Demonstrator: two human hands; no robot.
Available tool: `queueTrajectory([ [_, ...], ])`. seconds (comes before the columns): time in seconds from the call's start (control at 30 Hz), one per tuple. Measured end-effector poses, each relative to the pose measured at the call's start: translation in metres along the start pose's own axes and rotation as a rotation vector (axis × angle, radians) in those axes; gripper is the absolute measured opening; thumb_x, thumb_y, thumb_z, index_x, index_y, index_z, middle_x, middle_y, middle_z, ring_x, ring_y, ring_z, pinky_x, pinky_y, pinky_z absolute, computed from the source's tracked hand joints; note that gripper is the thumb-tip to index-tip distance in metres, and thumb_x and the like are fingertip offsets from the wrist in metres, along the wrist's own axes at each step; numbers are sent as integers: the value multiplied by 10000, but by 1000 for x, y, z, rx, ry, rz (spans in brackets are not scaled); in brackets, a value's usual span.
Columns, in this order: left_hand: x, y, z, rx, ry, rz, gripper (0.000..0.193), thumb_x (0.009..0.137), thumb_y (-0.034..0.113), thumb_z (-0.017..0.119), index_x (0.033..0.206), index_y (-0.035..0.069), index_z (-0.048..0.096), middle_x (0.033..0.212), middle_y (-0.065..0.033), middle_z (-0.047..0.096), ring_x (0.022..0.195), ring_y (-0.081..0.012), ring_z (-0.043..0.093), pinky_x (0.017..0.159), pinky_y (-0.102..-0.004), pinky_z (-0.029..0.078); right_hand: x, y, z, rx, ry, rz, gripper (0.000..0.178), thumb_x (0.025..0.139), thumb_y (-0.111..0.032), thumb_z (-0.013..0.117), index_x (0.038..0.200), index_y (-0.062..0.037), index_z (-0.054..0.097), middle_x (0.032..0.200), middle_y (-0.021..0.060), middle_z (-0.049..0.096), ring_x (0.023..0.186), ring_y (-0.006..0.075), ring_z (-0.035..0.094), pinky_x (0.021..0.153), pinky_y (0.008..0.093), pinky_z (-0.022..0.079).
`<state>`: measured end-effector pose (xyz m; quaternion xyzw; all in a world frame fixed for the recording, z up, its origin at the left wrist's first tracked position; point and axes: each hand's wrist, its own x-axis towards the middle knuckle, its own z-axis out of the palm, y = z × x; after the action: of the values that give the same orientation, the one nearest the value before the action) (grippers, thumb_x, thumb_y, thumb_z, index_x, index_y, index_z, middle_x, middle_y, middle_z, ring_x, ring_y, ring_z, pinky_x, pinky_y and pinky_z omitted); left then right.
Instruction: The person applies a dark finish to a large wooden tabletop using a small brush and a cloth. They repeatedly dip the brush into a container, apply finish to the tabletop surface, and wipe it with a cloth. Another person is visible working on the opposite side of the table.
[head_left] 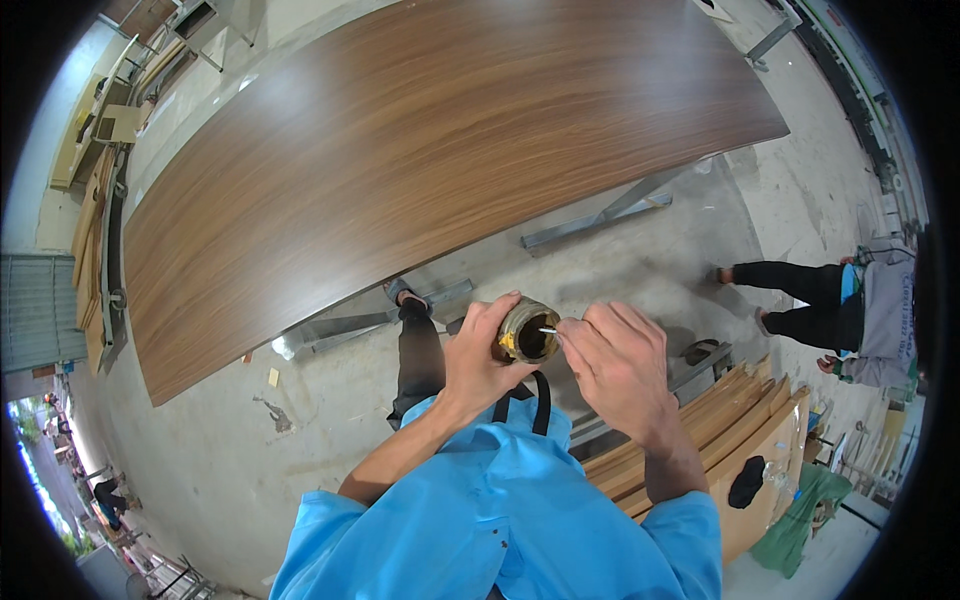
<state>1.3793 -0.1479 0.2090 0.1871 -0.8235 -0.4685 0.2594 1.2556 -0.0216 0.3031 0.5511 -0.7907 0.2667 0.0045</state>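
My left hand (478,350) is wrapped round a small glass jar (509,345), which is tilted so its mouth faces my right hand. Dark contents show inside the jar, and there is a yellow patch on its side. My right hand (617,362) pinches a thin, pale metallic stick (549,330), whose tip reaches into the jar's mouth. Most of the stick is hidden by my fingers, so its kind cannot be told. Both hands are in front of my blue shirt, on the near side of a large brown wood-grain panel (440,130).
Metal legs (600,222) hold the panel above the concrete floor. Stacked boards (720,435) stand close on my right, with a black cloth item (746,482) and a green cloth (800,525) beyond. A person in black trousers (815,300) is at the right. More boards (92,260) lean at the left.
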Motion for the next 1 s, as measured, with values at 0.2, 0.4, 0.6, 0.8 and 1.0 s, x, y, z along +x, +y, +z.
queueTrajectory([
  [0.2,-4,-3,0,17,3,12,758,588,54,879,1272,46,550,1028,-109,666,875,-259,648,760,-329,536,-1,2,5,-24,-1,-15,86,746,-50,684,821,-59,641,718,38,485,657,210,513,577,347,435],
  [0.4,-4,-5,1,-23,-20,-71,772,592,62,886,1281,25,541,1049,-129,652,906,-250,661,776,-329,538,-15,4,-6,46,-6,169,97,757,-62,724,835,-58,666,707,50,566,646,243,543,599,366,443],
  [0.6,-3,-10,5,-119,-58,-262,746,646,92,882,1294,9,520,1100,-119,654,949,-198,662,851,-317,530,-34,15,-4,178,-80,297,68,814,-90,696,853,-67,646,665,55,614,587,251,567,553,359,444],
  [0.8,-7,-25,-7,-105,28,-275,733,671,171,878,1283,2,510,1108,-160,672,1029,-230,665,883,-338,525,-47,53,59,518,110,706,23,884,-62,638,894,-42,632,728,70,678,560,187,610,523,318,459],
  [1.0,-27,-43,-28,-81,27,-368,692,669,139,867,1243,3,505,1058,-152,680,956,-201,672,851,-318,526,-13,107,180,792,465,868,59,934,-18,582,962,18,619,841,96,707,638,118,618,599,252,492],
])
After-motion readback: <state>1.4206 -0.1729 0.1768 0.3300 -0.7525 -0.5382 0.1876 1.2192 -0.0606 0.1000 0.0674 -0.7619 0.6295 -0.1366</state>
